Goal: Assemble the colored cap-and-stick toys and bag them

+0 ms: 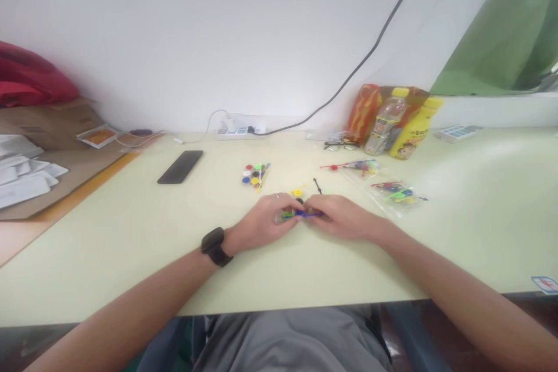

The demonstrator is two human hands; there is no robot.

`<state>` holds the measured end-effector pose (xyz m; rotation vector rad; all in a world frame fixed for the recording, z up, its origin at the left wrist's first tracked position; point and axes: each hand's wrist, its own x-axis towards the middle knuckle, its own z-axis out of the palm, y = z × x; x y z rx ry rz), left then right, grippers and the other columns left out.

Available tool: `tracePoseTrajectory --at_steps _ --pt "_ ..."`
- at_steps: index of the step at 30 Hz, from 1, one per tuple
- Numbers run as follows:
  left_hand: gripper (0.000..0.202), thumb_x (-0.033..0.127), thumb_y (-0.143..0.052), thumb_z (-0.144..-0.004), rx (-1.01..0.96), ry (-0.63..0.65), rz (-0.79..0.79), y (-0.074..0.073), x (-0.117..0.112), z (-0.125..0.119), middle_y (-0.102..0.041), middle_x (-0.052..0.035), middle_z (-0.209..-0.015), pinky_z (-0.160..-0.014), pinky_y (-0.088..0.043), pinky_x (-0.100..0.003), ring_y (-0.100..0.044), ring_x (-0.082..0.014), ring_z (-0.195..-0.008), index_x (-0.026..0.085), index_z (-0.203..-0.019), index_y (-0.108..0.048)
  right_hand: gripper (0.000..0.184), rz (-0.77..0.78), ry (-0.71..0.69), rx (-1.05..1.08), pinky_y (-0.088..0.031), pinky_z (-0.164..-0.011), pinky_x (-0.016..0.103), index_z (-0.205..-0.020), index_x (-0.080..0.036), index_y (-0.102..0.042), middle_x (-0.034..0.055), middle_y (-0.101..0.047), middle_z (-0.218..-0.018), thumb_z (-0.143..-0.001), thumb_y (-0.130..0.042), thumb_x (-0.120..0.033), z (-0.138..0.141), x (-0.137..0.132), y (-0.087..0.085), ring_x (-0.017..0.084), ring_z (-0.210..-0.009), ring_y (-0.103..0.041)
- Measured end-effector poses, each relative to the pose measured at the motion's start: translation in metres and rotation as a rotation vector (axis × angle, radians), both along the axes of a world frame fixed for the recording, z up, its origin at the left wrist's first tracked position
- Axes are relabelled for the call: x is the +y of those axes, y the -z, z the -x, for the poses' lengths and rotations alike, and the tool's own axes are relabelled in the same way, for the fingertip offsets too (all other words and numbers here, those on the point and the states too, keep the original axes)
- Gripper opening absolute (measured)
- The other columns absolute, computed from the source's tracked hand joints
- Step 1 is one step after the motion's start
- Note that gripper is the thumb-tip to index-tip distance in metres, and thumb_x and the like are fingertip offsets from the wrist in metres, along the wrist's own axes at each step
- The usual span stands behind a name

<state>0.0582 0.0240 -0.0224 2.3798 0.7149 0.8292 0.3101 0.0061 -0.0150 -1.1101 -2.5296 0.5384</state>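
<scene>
My left hand [265, 220] and my right hand [342, 215] meet over the table, fingers closed in a pinch. Between their fingertips is a blue plastic arrow-shaped piece [311, 214], its thin shaft pointing to the right. Small green pieces [286, 216] show under my left fingers, partly hidden. A yellow piece [298, 192] and a black arrow [318, 185] lie just beyond the hands. Farther left, a small group of coloured round discs [247, 174] lies beside several thin arrows [263, 176].
More coloured arrows [355, 166] lie at the right, near a clear bag of pieces [403, 195]. A black phone [180, 167] rests at the left. Behind stand a clear bottle [384, 125], a yellow bottle [416, 129], glasses [342, 145] and a power strip [239, 128]. A cardboard box [47, 122] stands far left.
</scene>
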Motion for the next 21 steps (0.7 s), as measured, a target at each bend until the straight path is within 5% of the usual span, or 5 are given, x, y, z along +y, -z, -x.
tracePoseTrajectory --at_steps 21 --pt "0.018 0.026 -0.067 -0.098 0.03 0.015 -0.011 -0.0014 0.0004 -0.0005 -0.077 -0.0056 -0.109 -0.09 -0.057 -0.033 -0.071 -0.02 -0.096 0.024 -0.115 -0.075 0.008 0.027 -0.027 -0.019 -0.042 -0.078 0.032 -0.104 -0.023 -0.06 0.0062 -0.072 -0.106 -0.099 -0.056 -0.018 -0.0025 -0.0005 -0.0029 0.022 -0.092 -0.064"
